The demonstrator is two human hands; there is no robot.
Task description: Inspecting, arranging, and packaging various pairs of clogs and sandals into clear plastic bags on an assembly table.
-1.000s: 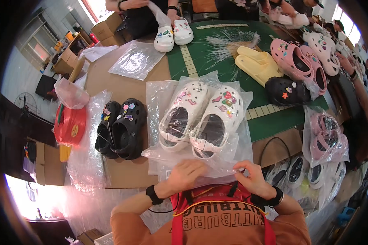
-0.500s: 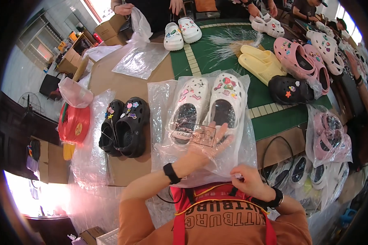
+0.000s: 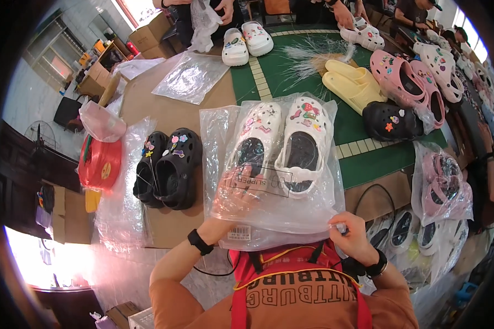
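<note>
While the clear bag (image 3: 326,200) is held at one corner: its loose mouth could be pulled askew, since no second grip on the opposite edge can be made out.
White clogs (image 3: 311,127): contained side by side in that bag, in front of the wearer on the tabletop (image 3: 373,164), with toes pointed away and heels toward the mouth.
Left hand (image 3: 236,197): seen through the film at the heel of the left clog; whether its fingers are closed on anything cannot be told.
Right hand (image 3: 348,233): the bag's right corner is pinched narrowly between fingers and thumb.
Clog charms (image 3: 309,111): the film could be snagged or torn if it were dragged over them (they are raised from the toes).
Heel of the left clog: the shoe could be tugged out of line if it were caught as the hand was withdrawn.
Black clogs (image 3: 178,170): left unbagged on brown cardboard (image 3: 173,227).
Flat bag (image 3: 192,77): laid out farther off, with no shoe seen in it.
Right-side bag (image 3: 426,151): pink clogs (image 3: 450,194) are enclosed.
Cardboard box (image 3: 74,215): its contents cannot be made out.
</note>
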